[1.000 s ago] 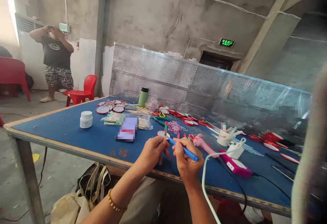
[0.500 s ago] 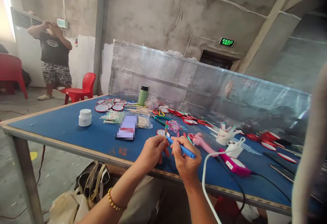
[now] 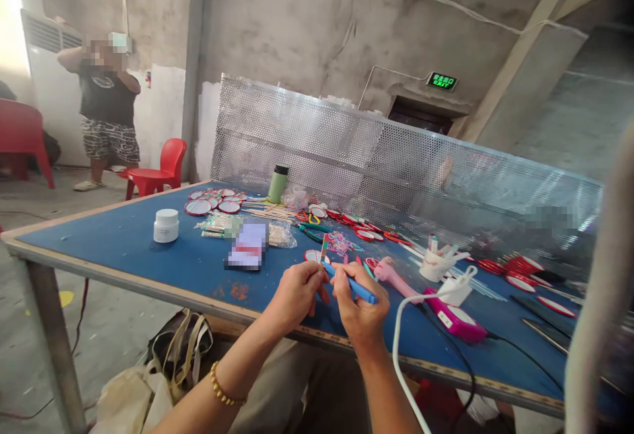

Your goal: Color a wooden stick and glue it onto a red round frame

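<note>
Near the front edge of the blue table, my left hand (image 3: pixel 298 294) pinches the lower end of a thin flat stick (image 3: pixel 324 247) with green, reddish and pale bands. The stick stands upright above the fingers. My right hand (image 3: pixel 364 305) grips a blue marker pen (image 3: pixel 365 292), its front end beside the stick, close to the left fingertips. Whether the tip touches the stick is too small to tell. Behind my hands lie a round white disc with a red rim (image 3: pixel 313 255) and a heap of pink and blue small pieces (image 3: pixel 341 244).
Left of my hands are a phone (image 3: pixel 247 246) and a white jar (image 3: pixel 166 226). Farther back are a green bottle (image 3: pixel 278 184), red-rimmed discs (image 3: pixel 198 207) and pliers (image 3: pixel 312 228). On the right are a magenta device (image 3: pixel 458 318), a cup of pens (image 3: pixel 433 265) and a white cable (image 3: pixel 396 341).
Both hands stay almost in place, with the stick and the marker pen still held. The stick leans slightly more to the right.
</note>
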